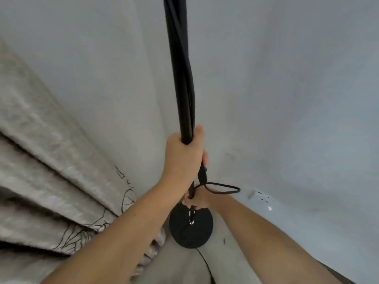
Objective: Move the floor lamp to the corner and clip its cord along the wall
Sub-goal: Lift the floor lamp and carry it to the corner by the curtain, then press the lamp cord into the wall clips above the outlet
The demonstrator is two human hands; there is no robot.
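Observation:
The black floor lamp's pole [180,78] rises up the middle of the head view, with black cord strands bundled along it. My left hand [182,156] is wrapped around the pole and those strands at mid-height. Lower down, my right hand [198,198] grips the pole just above the round black base [191,230]. The base sits at the floor in the corner where two pale walls meet. A loop of cord [223,190] sticks out to the right beside my right hand. Another stretch of cord [204,261] trails from the base toward me.
A beige curtain [51,171] with a dark branch pattern hangs along the left wall, its hem close to the base. A white wall socket [262,198] sits low on the right wall [297,119].

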